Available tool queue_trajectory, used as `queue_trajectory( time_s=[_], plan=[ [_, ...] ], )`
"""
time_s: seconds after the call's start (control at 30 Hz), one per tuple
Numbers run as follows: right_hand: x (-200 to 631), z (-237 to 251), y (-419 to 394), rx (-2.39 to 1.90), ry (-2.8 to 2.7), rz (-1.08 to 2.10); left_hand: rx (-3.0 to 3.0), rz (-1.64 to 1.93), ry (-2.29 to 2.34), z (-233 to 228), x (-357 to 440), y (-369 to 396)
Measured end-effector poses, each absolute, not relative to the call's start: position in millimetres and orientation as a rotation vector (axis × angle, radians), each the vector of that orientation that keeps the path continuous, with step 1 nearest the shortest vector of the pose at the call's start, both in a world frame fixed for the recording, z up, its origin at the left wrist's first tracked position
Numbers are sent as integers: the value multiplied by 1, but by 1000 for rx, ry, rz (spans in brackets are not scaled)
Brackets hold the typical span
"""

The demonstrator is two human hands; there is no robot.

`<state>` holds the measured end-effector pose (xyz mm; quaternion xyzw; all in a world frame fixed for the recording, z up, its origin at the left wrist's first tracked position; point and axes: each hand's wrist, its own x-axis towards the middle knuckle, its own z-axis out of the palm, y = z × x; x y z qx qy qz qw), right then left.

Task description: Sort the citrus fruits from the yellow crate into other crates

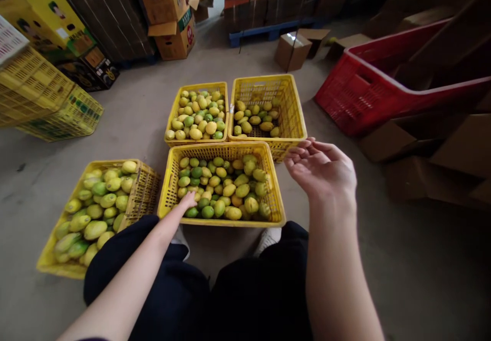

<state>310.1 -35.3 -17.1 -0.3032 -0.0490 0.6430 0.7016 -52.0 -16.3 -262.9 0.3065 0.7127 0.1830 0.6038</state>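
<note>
My left hand (pixel 187 201) reaches into the near yellow crate (pixel 274 190), its fingers stretched down onto the lemons at the left side. Green and yellow lemons (pixel 229 190) cover the crate's floor. My right hand (pixel 322 171) is raised with the palm up, to the right of the crates. Its fingers are slightly bent and apart, and nothing lies in the palm. Behind the near crate stand a fuller crate of mostly yellow lemons (pixel 197 118) and a crate (pixel 293 111) with fewer lemons, gathered mainly toward its left.
By my left knee, another yellow crate (pixel 148 187) is heaped with larger yellow-green lemons. A red crate (pixel 356 90) and cardboard boxes (pixel 414 177) stand to the right. Stacked yellow crates (pixel 57 106) are at the left. A small carton (pixel 292 52) sits beyond, near a blue pallet (pixel 253 37).
</note>
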Motion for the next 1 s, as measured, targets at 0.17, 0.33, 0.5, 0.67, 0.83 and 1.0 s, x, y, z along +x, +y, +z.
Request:
queue_trajectory(
  time_s=[0.17, 0.33, 0.5, 0.67, 0.83, 1.0],
  plan=[
    [310, -16, -35, -678, -73, 1397, 656, 516, 1712, -268, -31, -18],
    [302, -16, -30, -690, -79, 1388, 543, 584, 1670, -256, -24, -16],
    [290, -19, -23, -671, -84, 1422, 432, 557, 1665, -216, -31, 2],
    [274, -21, -19, -663, -85, 1488, 357, 466, 1600, -132, -42, 25],
    [266, -13, -22, -693, -25, 1521, 349, 521, 1236, -35, -41, 4],
    [266, 1, -25, -730, 64, 1482, 424, 915, 1083, -1, -44, -40]
  ],
)
